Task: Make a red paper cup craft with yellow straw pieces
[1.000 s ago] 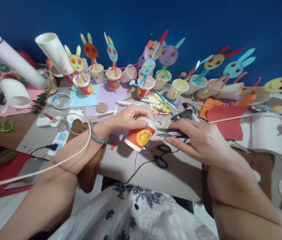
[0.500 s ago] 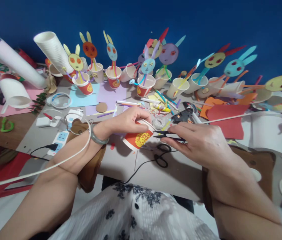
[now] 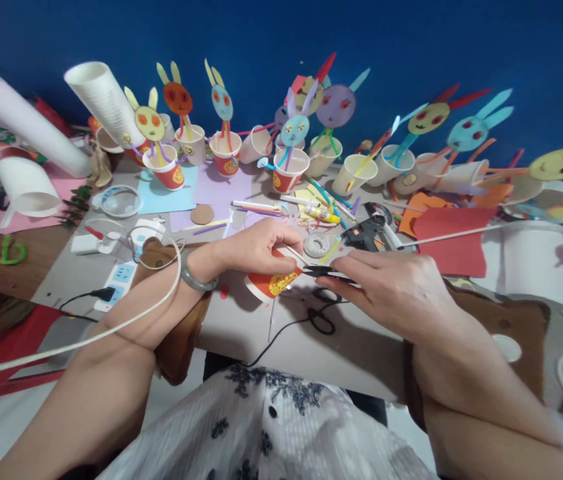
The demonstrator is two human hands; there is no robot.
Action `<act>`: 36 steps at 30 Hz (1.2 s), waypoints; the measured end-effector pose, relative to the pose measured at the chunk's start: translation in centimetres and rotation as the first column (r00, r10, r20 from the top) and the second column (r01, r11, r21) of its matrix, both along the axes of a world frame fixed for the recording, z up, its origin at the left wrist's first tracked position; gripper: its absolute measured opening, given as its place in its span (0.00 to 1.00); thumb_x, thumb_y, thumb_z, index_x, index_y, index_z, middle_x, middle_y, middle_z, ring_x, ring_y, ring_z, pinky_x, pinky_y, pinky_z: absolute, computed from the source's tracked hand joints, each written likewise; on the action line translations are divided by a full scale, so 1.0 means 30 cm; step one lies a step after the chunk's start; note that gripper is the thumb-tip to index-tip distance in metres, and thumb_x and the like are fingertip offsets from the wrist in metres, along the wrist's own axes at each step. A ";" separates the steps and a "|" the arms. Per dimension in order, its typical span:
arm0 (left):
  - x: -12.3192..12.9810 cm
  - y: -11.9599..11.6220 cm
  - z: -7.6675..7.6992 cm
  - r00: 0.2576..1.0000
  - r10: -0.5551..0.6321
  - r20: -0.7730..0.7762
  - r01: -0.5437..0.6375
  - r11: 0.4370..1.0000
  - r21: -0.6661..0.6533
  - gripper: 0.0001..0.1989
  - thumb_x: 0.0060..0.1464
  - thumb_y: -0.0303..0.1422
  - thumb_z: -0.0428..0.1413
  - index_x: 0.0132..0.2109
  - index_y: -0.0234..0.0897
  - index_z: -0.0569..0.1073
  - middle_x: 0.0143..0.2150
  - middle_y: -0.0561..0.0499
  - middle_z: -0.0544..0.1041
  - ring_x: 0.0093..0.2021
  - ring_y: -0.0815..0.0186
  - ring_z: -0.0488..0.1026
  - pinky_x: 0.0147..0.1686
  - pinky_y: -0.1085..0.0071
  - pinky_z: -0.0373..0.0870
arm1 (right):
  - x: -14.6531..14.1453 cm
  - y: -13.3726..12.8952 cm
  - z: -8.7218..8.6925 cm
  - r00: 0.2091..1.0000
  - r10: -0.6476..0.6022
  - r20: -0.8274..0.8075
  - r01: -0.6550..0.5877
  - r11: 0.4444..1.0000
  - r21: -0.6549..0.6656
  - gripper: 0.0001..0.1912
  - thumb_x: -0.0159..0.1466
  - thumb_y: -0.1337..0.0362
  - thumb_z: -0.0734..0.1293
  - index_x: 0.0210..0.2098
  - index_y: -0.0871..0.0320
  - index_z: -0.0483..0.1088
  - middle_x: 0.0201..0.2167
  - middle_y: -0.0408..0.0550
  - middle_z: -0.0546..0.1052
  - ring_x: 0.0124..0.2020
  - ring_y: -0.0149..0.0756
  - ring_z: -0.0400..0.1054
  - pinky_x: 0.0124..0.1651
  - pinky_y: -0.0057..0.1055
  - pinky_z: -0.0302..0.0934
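Observation:
My left hand is closed around a red paper cup with a yellow print. The cup lies tilted, its pale rim edge toward my left hand. In my right hand is a pair of black snips, pinched between thumb and fingers. Their blades meet at the cup's right-hand edge, close to my left fingertips. I cannot tell whether they are cutting into the paper. Below the hands, black-handled scissors lie on the table.
Paper cups with rabbit-faced figures stand along the blue wall. A black glue gun, a tape roll and a yellow glue stick lie behind my hands. A power strip is at left, red paper at right.
The blades of the snips have come together at the cup's edge. My right hand has moved slightly left, and the cup has turned a little in my left hand.

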State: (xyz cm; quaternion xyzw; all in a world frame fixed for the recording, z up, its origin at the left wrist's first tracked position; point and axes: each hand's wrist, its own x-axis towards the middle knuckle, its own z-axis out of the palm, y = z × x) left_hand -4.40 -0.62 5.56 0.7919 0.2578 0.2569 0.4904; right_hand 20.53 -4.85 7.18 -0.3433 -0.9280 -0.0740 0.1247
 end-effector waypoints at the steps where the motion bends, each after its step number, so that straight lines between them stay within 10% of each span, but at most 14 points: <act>1: 0.000 0.000 -0.002 1.000 -0.005 -0.003 0.005 1.000 0.011 0.02 0.45 0.27 0.54 0.27 0.34 0.71 0.24 0.56 0.71 0.27 0.72 0.65 0.29 0.74 0.61 | -0.001 0.000 0.003 1.000 0.016 0.006 -0.016 1.000 0.009 0.24 0.75 0.50 0.58 0.30 0.55 0.72 0.25 0.45 0.78 0.22 0.33 0.65 0.26 0.33 0.45; 36: -0.009 0.006 -0.023 0.996 0.000 0.092 -0.007 0.998 0.068 0.03 0.46 0.28 0.58 0.31 0.35 0.77 0.28 0.52 0.78 0.31 0.69 0.71 0.34 0.73 0.67 | 0.009 0.002 0.015 0.974 0.065 -0.219 -0.079 0.995 -0.055 0.20 0.72 0.55 0.65 0.26 0.57 0.70 0.18 0.40 0.71 0.18 0.28 0.62 0.23 0.32 0.47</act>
